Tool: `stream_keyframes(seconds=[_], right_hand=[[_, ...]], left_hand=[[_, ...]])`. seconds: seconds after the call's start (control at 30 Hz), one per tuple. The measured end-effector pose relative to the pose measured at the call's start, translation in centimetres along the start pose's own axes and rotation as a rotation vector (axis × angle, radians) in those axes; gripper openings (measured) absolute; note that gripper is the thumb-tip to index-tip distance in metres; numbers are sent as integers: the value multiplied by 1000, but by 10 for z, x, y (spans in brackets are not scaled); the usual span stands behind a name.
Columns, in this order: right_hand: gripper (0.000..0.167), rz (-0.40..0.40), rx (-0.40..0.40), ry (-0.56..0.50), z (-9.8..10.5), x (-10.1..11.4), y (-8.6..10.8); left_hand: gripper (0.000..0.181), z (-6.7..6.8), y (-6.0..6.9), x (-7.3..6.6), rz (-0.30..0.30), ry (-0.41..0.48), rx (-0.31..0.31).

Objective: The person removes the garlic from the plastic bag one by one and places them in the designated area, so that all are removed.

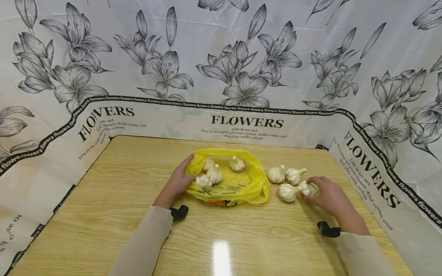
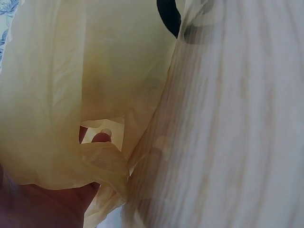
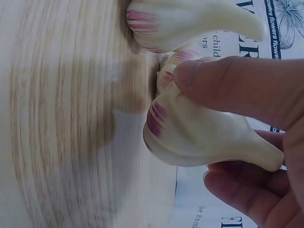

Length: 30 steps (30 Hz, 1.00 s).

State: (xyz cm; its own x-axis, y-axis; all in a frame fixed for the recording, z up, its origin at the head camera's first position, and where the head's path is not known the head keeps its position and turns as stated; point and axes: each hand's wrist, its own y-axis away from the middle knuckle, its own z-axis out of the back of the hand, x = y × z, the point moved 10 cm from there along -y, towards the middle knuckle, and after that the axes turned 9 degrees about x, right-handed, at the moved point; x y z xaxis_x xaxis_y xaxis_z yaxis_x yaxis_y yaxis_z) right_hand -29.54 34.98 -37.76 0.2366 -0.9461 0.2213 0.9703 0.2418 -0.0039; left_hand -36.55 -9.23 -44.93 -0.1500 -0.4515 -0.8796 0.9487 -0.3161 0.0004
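Observation:
A yellow plastic bag (image 1: 257,180) lies with its mouth spread wide on the table, several garlic bulbs (image 1: 237,164) inside it. My left hand (image 1: 177,180) grips the bag's left edge; in the left wrist view the thin plastic (image 2: 42,118) hides much of that hand. Right of the bag, my right hand (image 1: 328,195) holds a garlic bulb (image 3: 199,133) between thumb and fingers. That bulb has purple streaks and a long pale neck. Close beside it stand three more bulbs (image 1: 288,192), one nearly touching the held bulb in the head view.
The wooden table (image 1: 207,234) runs up to white fabric walls (image 1: 172,122) printed with flowers and lettering at the back and sides. A dark wrist mount (image 1: 179,212) sits on the left wrist, another (image 1: 328,229) on the right.

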Motion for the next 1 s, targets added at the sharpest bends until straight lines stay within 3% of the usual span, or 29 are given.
stream_keyframes(seconds=[1.0], right_hand=[[42,83,-10,76,-13,11,0]], left_hand=[[83,2,0,1,28,-20,-28]])
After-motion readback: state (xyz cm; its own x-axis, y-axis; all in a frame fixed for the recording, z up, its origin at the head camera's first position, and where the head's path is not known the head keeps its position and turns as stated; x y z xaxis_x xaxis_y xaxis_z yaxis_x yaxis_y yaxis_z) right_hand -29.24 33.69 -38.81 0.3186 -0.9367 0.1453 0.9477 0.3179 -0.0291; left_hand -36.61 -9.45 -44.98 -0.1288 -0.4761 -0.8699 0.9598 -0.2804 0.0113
